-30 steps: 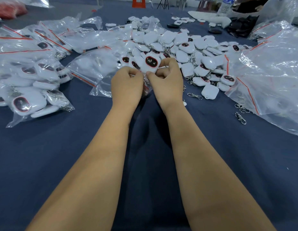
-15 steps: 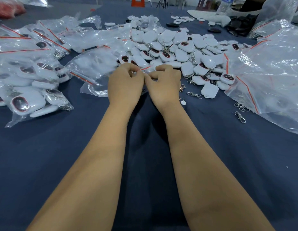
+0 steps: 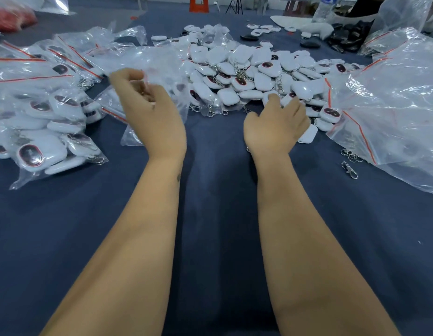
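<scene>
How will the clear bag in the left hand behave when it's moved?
Likely floppy: the clear bag crumples and drapes from the left hand. Probably light, since a pinch alone holds it up. Its glossy film looks slippery, so it may slide in the grip.

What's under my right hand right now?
The right hand lies over the near edge of the white fob pile; its fingertips touch fobs, and one white fob pokes out beside it. Anything beneath the palm is covered.

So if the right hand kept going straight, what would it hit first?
The right hand would probably meet the white fob at the near edge of the loose pile; depth is unclear.
</scene>
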A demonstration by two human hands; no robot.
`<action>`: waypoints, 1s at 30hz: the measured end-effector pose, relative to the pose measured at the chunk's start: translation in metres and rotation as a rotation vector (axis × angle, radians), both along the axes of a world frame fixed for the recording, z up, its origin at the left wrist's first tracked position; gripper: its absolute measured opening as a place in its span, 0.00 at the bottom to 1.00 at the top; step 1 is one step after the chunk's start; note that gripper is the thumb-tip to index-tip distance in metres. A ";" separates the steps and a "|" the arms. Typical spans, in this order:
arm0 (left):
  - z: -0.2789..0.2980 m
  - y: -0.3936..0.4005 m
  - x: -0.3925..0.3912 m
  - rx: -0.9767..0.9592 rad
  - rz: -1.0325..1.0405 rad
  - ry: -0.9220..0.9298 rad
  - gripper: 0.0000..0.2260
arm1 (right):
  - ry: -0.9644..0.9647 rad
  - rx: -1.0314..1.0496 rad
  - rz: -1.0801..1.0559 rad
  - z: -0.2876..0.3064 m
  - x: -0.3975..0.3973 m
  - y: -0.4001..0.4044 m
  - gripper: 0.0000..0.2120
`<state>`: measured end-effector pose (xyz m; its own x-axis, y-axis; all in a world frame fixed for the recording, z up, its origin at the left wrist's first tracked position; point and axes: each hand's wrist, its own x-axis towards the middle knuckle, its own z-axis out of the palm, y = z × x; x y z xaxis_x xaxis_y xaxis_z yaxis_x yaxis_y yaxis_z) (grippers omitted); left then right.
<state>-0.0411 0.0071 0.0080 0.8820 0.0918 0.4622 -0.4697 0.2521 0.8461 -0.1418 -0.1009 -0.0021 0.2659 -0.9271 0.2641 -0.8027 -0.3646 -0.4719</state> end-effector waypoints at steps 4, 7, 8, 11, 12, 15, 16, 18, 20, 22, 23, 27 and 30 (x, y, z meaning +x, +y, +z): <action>-0.011 -0.010 -0.008 0.437 -0.213 -0.210 0.09 | 0.192 0.124 -0.020 -0.001 0.002 -0.001 0.23; -0.019 -0.016 -0.009 0.734 -0.420 -0.250 0.12 | 0.147 -0.042 -0.001 -0.002 0.002 0.001 0.15; -0.021 -0.017 -0.009 0.805 -0.463 -0.238 0.14 | 0.098 -0.099 0.017 -0.001 0.001 0.001 0.13; -0.023 -0.018 -0.007 0.878 -0.469 -0.150 0.17 | 0.001 -0.138 0.080 0.002 0.003 0.001 0.16; -0.023 -0.017 -0.006 0.877 -0.447 -0.122 0.17 | 0.004 -0.133 0.087 0.001 0.004 0.002 0.18; -0.021 -0.016 -0.004 0.882 -0.352 -0.078 0.17 | 0.064 -0.070 0.067 -0.002 0.003 0.002 0.17; -0.020 -0.016 -0.003 0.878 -0.328 -0.064 0.18 | 0.089 -0.035 0.058 -0.003 0.003 0.002 0.15; -0.020 -0.015 -0.001 0.858 -0.314 -0.040 0.20 | 0.117 0.007 0.053 -0.003 0.002 0.001 0.14; -0.020 -0.015 -0.001 0.845 -0.317 -0.030 0.20 | 0.113 -0.008 0.078 -0.002 0.001 0.000 0.16; -0.019 -0.015 -0.001 0.829 -0.335 -0.027 0.18 | 0.036 -0.010 0.138 -0.002 0.001 0.000 0.20; -0.019 -0.015 -0.001 0.816 -0.346 -0.026 0.17 | -0.041 0.006 0.168 -0.002 0.002 0.000 0.22; -0.019 -0.015 -0.001 0.781 -0.370 0.002 0.15 | -0.371 0.108 0.222 0.000 0.008 0.003 0.27; -0.020 -0.015 -0.001 0.789 -0.382 -0.005 0.13 | -0.451 0.120 0.232 0.000 0.010 0.004 0.16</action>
<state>-0.0418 -0.0078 -0.0123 0.7849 -0.5576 0.2704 -0.4772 -0.2654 0.8378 -0.1318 -0.0969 -0.0020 0.3525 -0.8878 0.2958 -0.4142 -0.4314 -0.8015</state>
